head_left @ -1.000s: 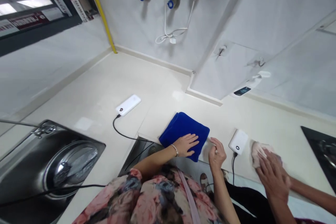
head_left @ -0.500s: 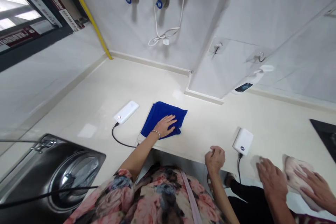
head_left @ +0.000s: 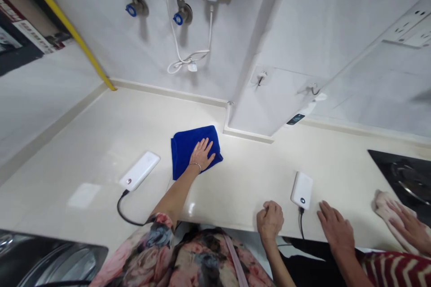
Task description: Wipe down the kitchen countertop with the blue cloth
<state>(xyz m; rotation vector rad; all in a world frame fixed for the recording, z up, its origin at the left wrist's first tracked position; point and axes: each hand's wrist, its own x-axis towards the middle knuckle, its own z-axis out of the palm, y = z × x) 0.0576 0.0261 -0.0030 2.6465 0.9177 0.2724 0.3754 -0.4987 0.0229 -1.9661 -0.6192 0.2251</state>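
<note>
A folded blue cloth (head_left: 185, 143) lies on the cream countertop (head_left: 249, 175), near the corner where the wall juts out. My left hand (head_left: 202, 154) presses flat on its right part, palm down, fingers stretched out and slightly spread. A thin bracelet circles that wrist. At the counter's front edge rests my right hand (head_left: 270, 219), fingers curled in and nothing visible in them. It is apart from the blue cloth, and the white power bank (head_left: 302, 189) with a black cable stands just right of it.
Another white power bank (head_left: 140, 170) with a cable lies left of the cloth. A steel sink (head_left: 67, 264) is at lower left. On the right, a co-worker's hand (head_left: 336, 228) lies flat; their other hand (head_left: 409, 226) presses a pale cloth (head_left: 382, 202) beside the black stove (head_left: 404, 170).
My left hand and the blue cloth have moved away from the front edge toward the wall, the cloth turning somewhat. The co-worker's pale cloth has moved toward the stove. The camera view has shifted.
</note>
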